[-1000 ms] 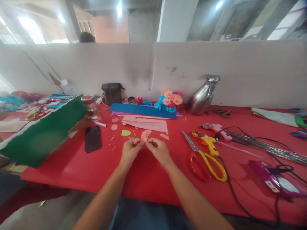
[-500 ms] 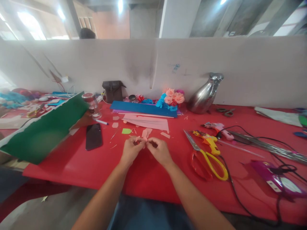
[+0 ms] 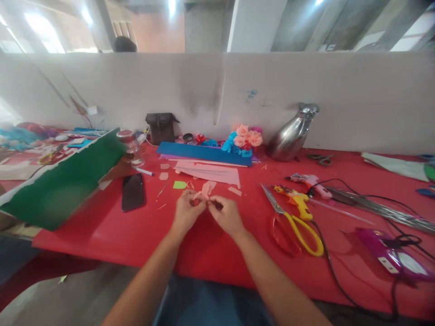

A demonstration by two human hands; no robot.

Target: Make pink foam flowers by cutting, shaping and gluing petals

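Over the red table, my left hand [image 3: 186,210] and my right hand [image 3: 227,216] meet, fingertips almost touching. Both pinch a small piece of pink paper [image 3: 201,196], whose lower edge is hidden by the fingers. Just beyond it lie loose pink paper cutouts [image 3: 209,186]. A lime green cutout [image 3: 179,184] rests to the left of these, and another pink scrap [image 3: 234,191] to the right. Farther back is a larger pink sheet [image 3: 210,172] with lines across it.
To the right lie large scissors [image 3: 283,215], a yellow glue gun [image 3: 297,201], a pink glue gun [image 3: 314,183] and a purple power strip [image 3: 390,256] with black cords. A phone [image 3: 133,192] and a glass jar [image 3: 131,147] are left. Paper flowers [image 3: 246,138] and a steel jug [image 3: 292,133] stand behind.
The pink paper piece has shifted slightly between my fingertips, and more of it shows above them. Both hands stay in nearly the same place.
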